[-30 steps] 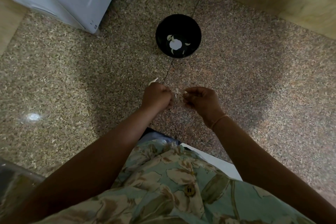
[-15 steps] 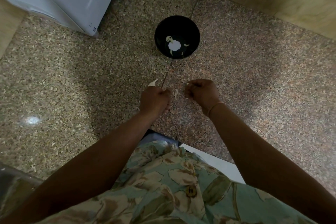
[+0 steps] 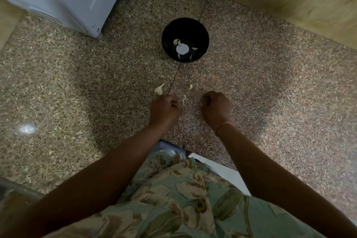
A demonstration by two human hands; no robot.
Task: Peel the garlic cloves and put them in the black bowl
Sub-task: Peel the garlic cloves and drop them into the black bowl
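- The left hand (image 3: 164, 111) is curled at the centre of the frame and pinches a garlic clove (image 3: 183, 99), whose pale tip, with a wisp of skin on it, sticks out toward the right
- The right hand (image 3: 216, 108) is a loose fist with its fingers tucked under. I cannot tell whether it holds a scrap of skin or nothing
- A second ago both sets of fingertips met over the clove. Now the hands are clearly apart, with bare floor (image 3: 77, 87) between them
- A small pale piece (image 3: 190, 87) now shows just above the gap, between the hands and the bowl, and was not there before. It is most likely torn-off skin, though it is too small to be sure
- A larger pale husk (image 3: 159, 90) lies where it lay before, just above the left hand
- The black bowl (image 3: 201, 33) sits in the upper middle, well apart from the hands, with a few peeled cloves (image 3: 176, 41) on its bottom
- Judged from this, a strip of skin has just come off, the held clove is partly peeled, and it is not yet ready for the bowl
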